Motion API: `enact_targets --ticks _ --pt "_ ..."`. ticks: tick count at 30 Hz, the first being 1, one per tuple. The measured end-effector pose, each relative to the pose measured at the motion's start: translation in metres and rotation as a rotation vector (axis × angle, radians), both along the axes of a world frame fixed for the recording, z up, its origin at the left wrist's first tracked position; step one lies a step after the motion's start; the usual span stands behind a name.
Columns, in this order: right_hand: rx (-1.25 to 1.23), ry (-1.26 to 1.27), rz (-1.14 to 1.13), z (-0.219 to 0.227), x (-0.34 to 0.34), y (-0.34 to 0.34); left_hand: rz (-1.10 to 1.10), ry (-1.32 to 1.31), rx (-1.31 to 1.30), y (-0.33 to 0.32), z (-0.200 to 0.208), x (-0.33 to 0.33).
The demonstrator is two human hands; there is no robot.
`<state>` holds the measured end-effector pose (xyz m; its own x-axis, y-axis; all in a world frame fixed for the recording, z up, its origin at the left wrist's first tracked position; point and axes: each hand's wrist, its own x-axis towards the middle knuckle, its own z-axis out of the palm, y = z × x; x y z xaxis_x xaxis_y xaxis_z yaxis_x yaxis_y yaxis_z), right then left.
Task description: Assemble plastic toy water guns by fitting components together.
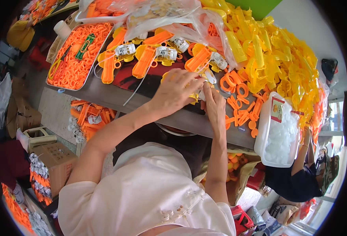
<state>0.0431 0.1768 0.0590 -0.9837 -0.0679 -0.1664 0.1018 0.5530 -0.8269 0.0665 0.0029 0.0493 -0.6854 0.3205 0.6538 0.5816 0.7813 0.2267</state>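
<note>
At the table's near edge, both my hands meet over a yellow plastic toy part (194, 96), mostly covered by fingers. My left hand (174, 91) reaches across it with bent fingers closed on it. My right hand (215, 103) grips its right side, thumb and fingers pressed together. A whitish piece (210, 77) shows just beyond the fingertips. Past my hands lies a row of part-built toys, each with a yellow body, an orange piece and a clear-white piece: a left toy (108, 67), a middle toy (144, 62) and a right toy (198, 59).
A metal tray (91, 80) of orange rings holds scissors (58, 65) and a green tool (85, 46). Yellow shells (275, 55) are heaped at far right. Loose orange parts (242, 108) lie beside a white tub (264, 129) of clear pieces. Another person's arm (302, 151) reaches in at right.
</note>
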Motion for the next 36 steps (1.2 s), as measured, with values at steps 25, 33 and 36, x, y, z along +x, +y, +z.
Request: enact_targets --ticks 25,33,36 --pt "0.372 0.715 0.722 -0.005 0.068 -0.005 -0.226 -0.259 0.295 -0.025 -0.046 -0.036" --pt "0.315 0.671 0.258 -0.020 0.031 -0.010 -0.215 -0.346 0.332 -0.027 -0.043 -0.033" --pt "0.329 0.696 0.393 -0.036 0.022 -0.019 -0.213 -0.331 0.347 -0.026 -0.048 -0.033"
